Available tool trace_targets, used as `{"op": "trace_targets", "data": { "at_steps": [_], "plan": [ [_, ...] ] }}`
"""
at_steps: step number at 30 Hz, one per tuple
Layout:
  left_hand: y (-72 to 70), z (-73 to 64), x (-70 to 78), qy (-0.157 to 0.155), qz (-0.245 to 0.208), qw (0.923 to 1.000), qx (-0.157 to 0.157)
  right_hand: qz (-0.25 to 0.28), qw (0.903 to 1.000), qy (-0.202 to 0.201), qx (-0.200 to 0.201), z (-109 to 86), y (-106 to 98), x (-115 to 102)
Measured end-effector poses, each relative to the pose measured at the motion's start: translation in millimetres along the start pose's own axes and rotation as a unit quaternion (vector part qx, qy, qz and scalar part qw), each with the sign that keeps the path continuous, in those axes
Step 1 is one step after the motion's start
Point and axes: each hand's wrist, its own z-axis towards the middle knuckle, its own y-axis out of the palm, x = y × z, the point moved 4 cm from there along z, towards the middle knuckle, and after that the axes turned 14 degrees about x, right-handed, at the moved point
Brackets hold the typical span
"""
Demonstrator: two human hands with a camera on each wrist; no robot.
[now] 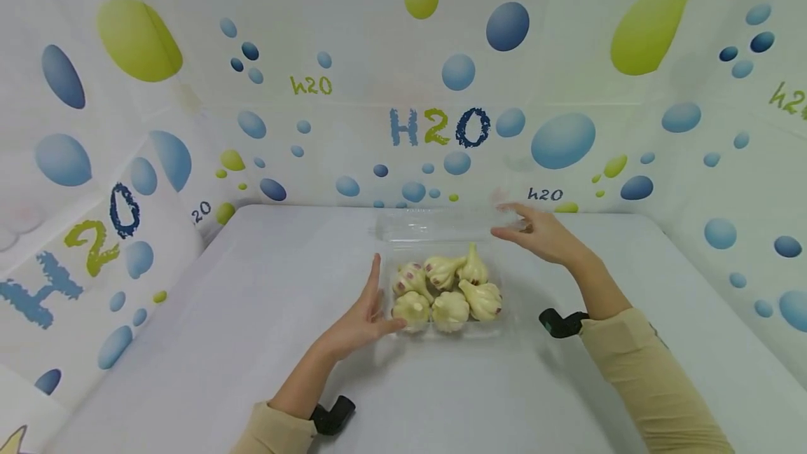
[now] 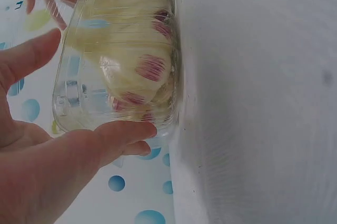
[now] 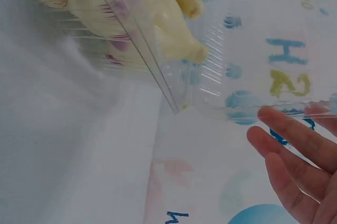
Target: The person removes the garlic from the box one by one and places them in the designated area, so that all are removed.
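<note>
Several garlic bulbs (image 1: pixel 450 310) sit in a clear plastic clamshell box (image 1: pixel 441 333), whose transparent lid (image 1: pixel 441 225) stands raised at the back. My left hand (image 1: pixel 366 317) is at the box's left side, thumb by the front corner and fingers spread along the wall. The left wrist view shows its fingertips (image 2: pixel 142 131) right at the box's end, beside purple-streaked garlic. At the lid's right end is my right hand (image 1: pixel 539 233), thumb and fingers apart. In the right wrist view its fingertips (image 3: pixel 266 113) meet the lid's edge.
The box stands on a white-covered table (image 1: pixel 252 286). Behind it rises a white curtain (image 1: pixel 353 33) printed with blue and green drops and H2O lettering, which also hangs at both sides. Black wrist devices (image 1: pixel 561 324) stick out below each sleeve.
</note>
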Motion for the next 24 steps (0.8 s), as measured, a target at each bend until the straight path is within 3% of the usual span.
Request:
{"op": "trace_targets", "data": {
  "at_steps": [5,14,24],
  "plan": [
    [0.5,0.0,-0.4,0.017,0.022,0.9996,-0.002,-0.007,0.9991,-0.015,0.040,10.0,5.8,8.1],
    [-0.1,1.2,-3.0,0.025,0.039,0.9989,0.001,0.045,0.9916,-0.056,0.108,18.2,16.7,22.1],
    [0.3,2.0,-4.3,0.021,0.033,0.9992,0.004,0.071,0.9927,-0.039,0.089,23.8,36.2,41.1]
  ]
}}
